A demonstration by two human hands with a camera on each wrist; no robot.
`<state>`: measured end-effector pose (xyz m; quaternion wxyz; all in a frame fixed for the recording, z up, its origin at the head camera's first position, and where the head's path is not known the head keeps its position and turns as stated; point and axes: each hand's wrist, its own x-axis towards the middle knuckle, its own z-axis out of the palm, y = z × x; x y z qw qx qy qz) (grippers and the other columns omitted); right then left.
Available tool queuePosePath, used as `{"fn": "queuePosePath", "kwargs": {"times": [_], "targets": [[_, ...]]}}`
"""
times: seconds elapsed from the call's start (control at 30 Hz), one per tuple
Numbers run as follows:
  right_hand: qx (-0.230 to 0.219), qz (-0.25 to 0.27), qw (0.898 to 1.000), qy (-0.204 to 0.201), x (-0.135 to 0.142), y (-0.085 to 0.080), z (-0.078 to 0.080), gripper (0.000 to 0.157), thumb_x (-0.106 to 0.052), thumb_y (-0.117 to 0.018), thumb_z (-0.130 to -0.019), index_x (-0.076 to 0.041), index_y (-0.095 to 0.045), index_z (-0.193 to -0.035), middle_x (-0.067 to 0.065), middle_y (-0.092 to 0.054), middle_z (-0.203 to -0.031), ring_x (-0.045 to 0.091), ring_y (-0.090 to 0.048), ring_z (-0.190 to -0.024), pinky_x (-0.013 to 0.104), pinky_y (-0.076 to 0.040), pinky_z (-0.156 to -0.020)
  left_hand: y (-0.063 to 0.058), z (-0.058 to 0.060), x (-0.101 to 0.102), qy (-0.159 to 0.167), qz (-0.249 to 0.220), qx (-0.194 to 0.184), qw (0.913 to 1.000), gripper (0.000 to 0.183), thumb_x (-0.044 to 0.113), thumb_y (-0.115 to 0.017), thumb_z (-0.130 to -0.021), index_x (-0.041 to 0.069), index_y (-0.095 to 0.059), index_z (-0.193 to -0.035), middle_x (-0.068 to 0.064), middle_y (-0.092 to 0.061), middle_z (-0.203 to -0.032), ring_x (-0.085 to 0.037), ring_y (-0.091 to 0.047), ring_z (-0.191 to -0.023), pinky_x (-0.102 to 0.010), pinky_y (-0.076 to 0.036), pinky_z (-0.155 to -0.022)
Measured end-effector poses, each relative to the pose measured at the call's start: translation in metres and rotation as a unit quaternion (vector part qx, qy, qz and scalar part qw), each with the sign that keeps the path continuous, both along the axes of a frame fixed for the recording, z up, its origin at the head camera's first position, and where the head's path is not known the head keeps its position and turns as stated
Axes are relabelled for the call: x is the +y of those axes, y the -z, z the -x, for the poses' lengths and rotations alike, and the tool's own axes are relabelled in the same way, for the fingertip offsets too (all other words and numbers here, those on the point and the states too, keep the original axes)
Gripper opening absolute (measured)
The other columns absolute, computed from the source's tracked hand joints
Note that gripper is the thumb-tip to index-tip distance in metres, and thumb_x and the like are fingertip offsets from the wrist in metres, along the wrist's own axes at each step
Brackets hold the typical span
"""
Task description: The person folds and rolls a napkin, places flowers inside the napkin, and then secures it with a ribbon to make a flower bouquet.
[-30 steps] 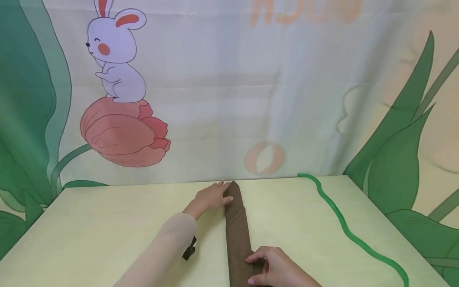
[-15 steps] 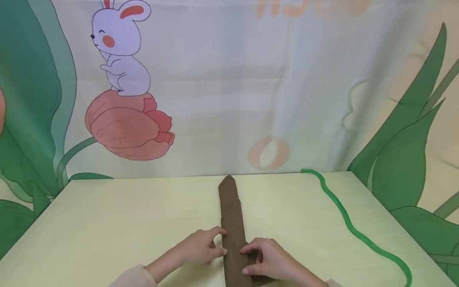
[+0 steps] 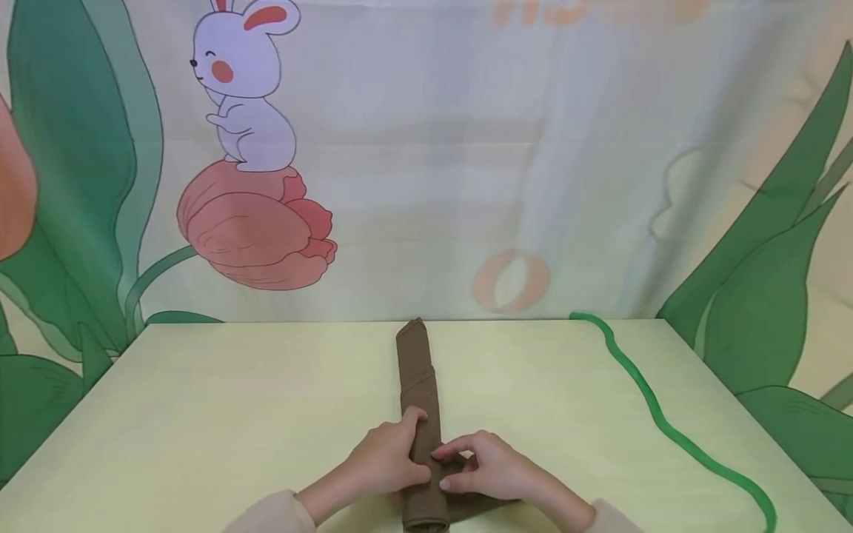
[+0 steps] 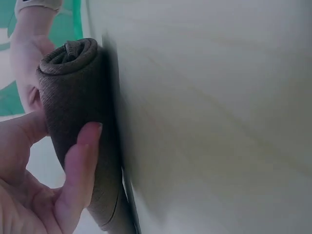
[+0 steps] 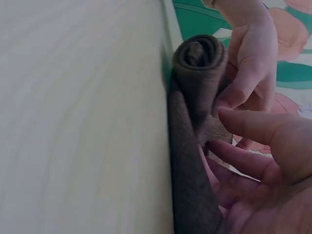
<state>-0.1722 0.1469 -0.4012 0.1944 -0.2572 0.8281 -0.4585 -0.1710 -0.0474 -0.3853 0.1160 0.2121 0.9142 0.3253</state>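
Note:
A brown cloth is rolled into a long, narrow tube running from the table's near side to its back edge. My left hand grips the tube from the left near its close end, thumb and fingers around it. On the right side, my right hand holds the tube's edge between thumb and fingers, just above a loose flat flap spreading out to the right. Spiral layers show at the roll's near end in the right wrist view. Both hands are close together.
The pale yellow table carries a wavy green strip along its right side. Behind the table hangs a printed curtain with a rabbit, flowers and leaves.
My left hand has come back from the roll's far end to grip its near part. The roll has shifted slightly left in view, and its near end now shows. My right hand stays beside it.

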Motion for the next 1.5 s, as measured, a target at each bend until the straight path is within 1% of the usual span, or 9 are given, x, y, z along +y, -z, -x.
{"fn": "queuePosePath", "kwargs": {"times": [0.1,0.37,0.5,0.77,0.97,1.17,1.27,1.43,1.5], "targets": [[-0.021,0.017,1.0,0.005,0.007,-0.002,0.0,0.032,-0.009,-0.064,-0.083,0.004,-0.06,-0.112,0.016,-0.06,-0.11,0.01,-0.058,-0.06,0.02,-0.046,-0.057,-0.003,0.0,0.011,-0.003,0.017,0.026,0.9995,0.067,0.011,-0.069,-0.067,0.0,-0.038,-0.125,0.002,-0.046,-0.053,-0.008,-0.041,-0.039,-0.02,-0.032,-0.037],[-0.028,0.048,0.997,0.05,0.023,-0.006,-0.005,0.027,-0.008,-0.061,-0.085,0.004,-0.061,-0.109,0.011,-0.063,-0.097,0.018,-0.06,-0.062,0.026,-0.047,-0.056,-0.008,-0.003,0.039,0.014,0.079,0.107,0.991,0.07,0.012,-0.071,-0.063,-0.002,-0.039,-0.123,0.006,-0.042,-0.049,-0.007,-0.034,-0.04,-0.02,-0.027,-0.034],[-0.024,0.055,0.996,0.069,0.029,-0.007,-0.007,0.025,-0.009,-0.06,-0.086,0.005,-0.061,-0.106,0.01,-0.062,-0.094,0.018,-0.06,-0.062,0.026,-0.048,-0.055,-0.007,-0.005,0.048,0.022,0.085,0.117,0.9892,0.07,0.015,-0.07,-0.066,-0.001,-0.038,-0.126,0.007,-0.04,-0.048,-0.007,-0.033,-0.039,-0.019,-0.026,-0.034],[-0.01,0.041,0.994,0.103,0.037,-0.004,-0.012,0.025,-0.014,-0.061,-0.086,0.003,-0.061,-0.103,0.005,-0.062,-0.091,0.017,-0.06,-0.062,0.025,-0.047,-0.054,-0.006,-0.009,0.053,0.05,0.06,0.102,0.9917,0.065,0.025,-0.068,-0.074,0.003,-0.039,-0.128,0.008,-0.043,-0.05,-0.006,-0.038,-0.039,-0.02,-0.033,-0.037],[0.013,0.032,0.993,0.11,0.039,-0.004,-0.014,0.025,-0.016,-0.063,-0.085,0.002,-0.06,-0.102,0.006,-0.062,-0.091,0.015,-0.059,-0.06,0.023,-0.046,-0.054,-0.006,-0.006,0.046,0.09,-0.005,0.045,0.9949,0.057,0.024,-0.068,-0.078,0.003,-0.043,-0.126,0.011,-0.052,-0.063,-0.001,-0.043,-0.045,-0.017,-0.038,-0.045],[0.052,0.01,0.993,0.106,0.045,-0.001,-0.016,0.033,-0.019,-0.07,-0.08,-0.002,-0.058,-0.105,0.008,-0.062,-0.091,0.008,-0.056,-0.057,0.022,-0.045,-0.053,-0.005,-0.004,0.04,0.152,-0.068,-0.033,0.9855,0.05,0.011,-0.07,-0.078,0.004,-0.049,-0.123,0.005,-0.063,-0.088,0.002,-0.053,-0.065,-0.015,-0.044,-0.062],[0.063,-0.001,0.994,0.093,0.047,0.0,-0.015,0.035,-0.018,-0.072,-0.078,-0.003,-0.058,-0.105,0.008,-0.062,-0.089,0.006,-0.055,-0.056,0.022,-0.044,-0.052,-0.005,-0.005,0.038,0.17,-0.074,-0.035,0.9821,0.046,0.003,-0.07,-0.076,0.003,-0.052,-0.119,0.002,-0.064,-0.093,0.003,-0.054,-0.067,-0.014,-0.045,-0.063],[0.055,-0.012,0.995,0.082,0.049,0.0,-0.014,0.038,-0.016,-0.073,-0.076,-0.002,-0.057,-0.107,0.008,-0.06,-0.088,0.008,-0.054,-0.056,0.022,-0.043,-0.051,-0.004,-0.007,0.035,0.122,-0.044,0.01,0.9915,0.04,0.008,-0.075,-0.073,0.007,-0.058,-0.109,0.006,-0.057,-0.08,0.001,-0.049,-0.061,-0.016,-0.043,-0.059],[0.052,-0.02,0.995,0.082,0.049,0.0,-0.014,0.038,-0.015,-0.074,-0.076,-0.002,-0.056,-0.107,0.007,-0.06,-0.088,0.009,-0.054,-0.056,0.022,-0.043,-0.051,-0.003,-0.007,0.034,0.094,-0.034,0.006,0.995,0.043,0.014,-0.076,-0.072,0.008,-0.056,-0.11,0.007,-0.053,-0.072,-0.002,-0.048,-0.056,-0.018,-0.042,-0.054]]}}
